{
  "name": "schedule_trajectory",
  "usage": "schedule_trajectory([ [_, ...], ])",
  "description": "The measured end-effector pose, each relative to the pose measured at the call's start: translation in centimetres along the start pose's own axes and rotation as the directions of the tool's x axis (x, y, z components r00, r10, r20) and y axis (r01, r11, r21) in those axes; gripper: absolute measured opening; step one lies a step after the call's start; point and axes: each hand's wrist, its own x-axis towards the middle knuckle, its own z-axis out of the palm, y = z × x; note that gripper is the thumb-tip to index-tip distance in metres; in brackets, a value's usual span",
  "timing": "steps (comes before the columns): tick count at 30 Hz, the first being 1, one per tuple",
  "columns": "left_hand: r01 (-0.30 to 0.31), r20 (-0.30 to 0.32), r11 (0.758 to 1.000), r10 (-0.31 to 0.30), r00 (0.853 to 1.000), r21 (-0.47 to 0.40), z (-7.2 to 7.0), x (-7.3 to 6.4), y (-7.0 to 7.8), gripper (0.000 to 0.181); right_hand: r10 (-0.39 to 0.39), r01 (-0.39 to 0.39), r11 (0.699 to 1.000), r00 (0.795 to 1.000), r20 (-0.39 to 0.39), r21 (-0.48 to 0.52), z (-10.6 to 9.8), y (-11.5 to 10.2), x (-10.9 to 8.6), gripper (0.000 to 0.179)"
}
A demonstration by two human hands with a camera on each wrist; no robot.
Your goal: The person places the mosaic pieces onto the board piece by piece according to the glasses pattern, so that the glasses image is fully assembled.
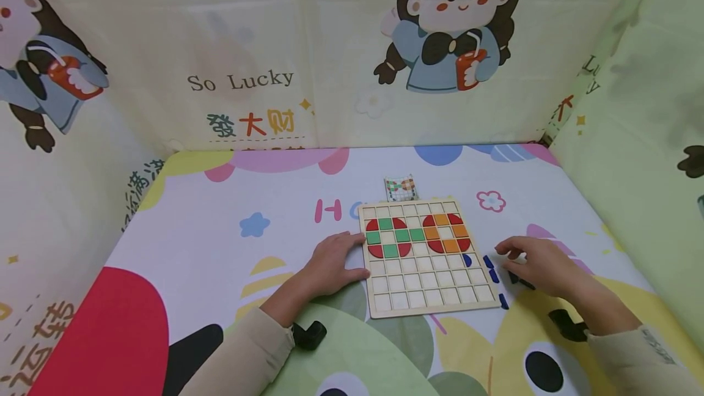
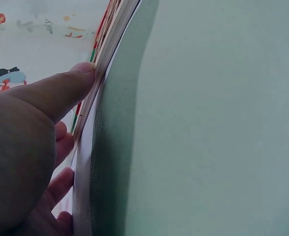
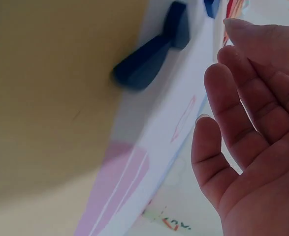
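A square wooden grid board (image 1: 434,311) lies on the table, with red quarter-round, green and orange pieces set in its upper rows. My left hand (image 1: 334,264) rests at its left side; thumb (image 2: 82,73) and fingertips touch the edge. One dark blue rounded piece (image 1: 467,260) is in a cell near the right side. Several more blue pieces (image 1: 494,276) lie just off the right edge. Close beside them hovers my right hand (image 1: 541,266), fingers loosely bent and nothing held. The right wrist view shows its bare palm (image 3: 262,167) near blue pieces (image 3: 142,61).
A small picture card (image 1: 400,188) with a similar green, red and orange pattern lies behind the board. The table is covered by a colourful printed cloth (image 1: 192,219). Pale printed curtains (image 1: 330,47) hang at the back and on both sides.
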Motion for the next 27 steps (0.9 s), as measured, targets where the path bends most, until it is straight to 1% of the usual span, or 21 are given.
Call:
schedule_trajectory([
  [5,-0.002,-0.001,1.000,0.002,1.000,0.002,0.0,0.0,0.0,0.070,0.001,-0.001,0.999,1.000,-0.011,-0.040,-0.1,1.1,-0.9,0.023],
  [9,0.001,-0.001,1.000,-0.001,1.000,0.009,0.0,0.0,0.0,0.070,0.007,-0.007,1.000,1.000,-0.003,-0.027,0.1,1.8,-1.5,0.024],
  [13,-0.001,-0.001,1.000,0.001,1.000,0.012,0.1,0.0,-0.1,0.070,-0.013,0.012,1.000,1.000,-0.020,-0.017,0.5,2.1,-1.9,0.025],
  [18,-0.001,0.000,1.000,0.001,1.000,0.010,0.0,-0.1,-0.1,0.070,-0.026,0.026,1.000,0.999,-0.023,-0.003,0.9,2.1,-2.0,0.024],
  [22,-0.007,-0.001,1.000,0.007,1.000,0.009,0.0,-0.1,-0.1,0.070,-0.035,0.035,0.999,0.999,-0.023,-0.027,1.1,2.0,-1.9,0.024],
  [27,-0.011,0.000,1.000,0.011,1.000,0.011,0.1,0.0,-0.1,0.069,-0.028,0.027,0.998,0.999,-0.020,-0.052,1.1,1.8,-1.8,0.024],
])
